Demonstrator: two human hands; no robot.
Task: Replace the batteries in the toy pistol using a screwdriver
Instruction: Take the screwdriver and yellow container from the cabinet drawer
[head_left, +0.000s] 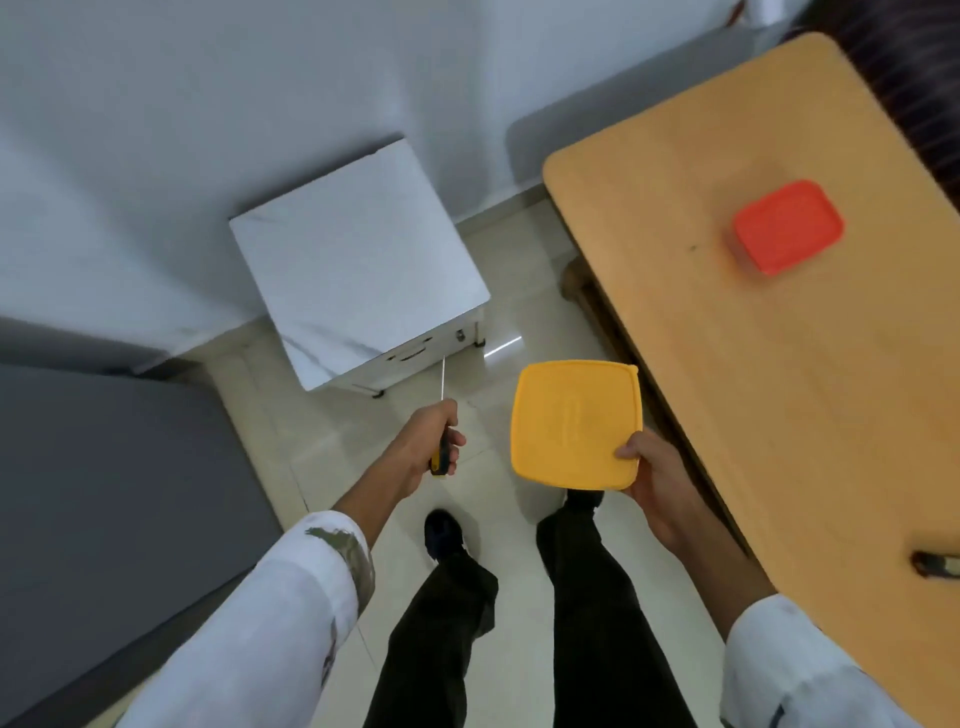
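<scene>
The task is judged to be at its gathering stage: nothing has been opened or unscrewed yet, and the person is seen standing on the tiled floor (519, 291) beside the wooden worktop (753, 389).

The screwdriver (439, 464) is gripped in the left hand (423, 441), whose fingers are curled round the yellow-and-black handle, and the thin shaft is pointed forward towards a white cabinet (358, 260). A yellow lidded container (571, 421) is held level by the right hand (660, 483), pinched at its near corner with the thumb on the lid and the fingers beneath. It is carried over the floor, just beside the worktop edge.

A red lidded container (787, 226) is set on the far part of the worktop. The toy pistol cannot be made out. A dark object (935, 565) is cut off at the right edge of the worktop, and what it is cannot be told. What the containers hold is hidden.

Next, the yellow container and the screwdriver would likely need to be set down on the worktop, so that the lid can be lifted and the pistol and batteries found.
</scene>
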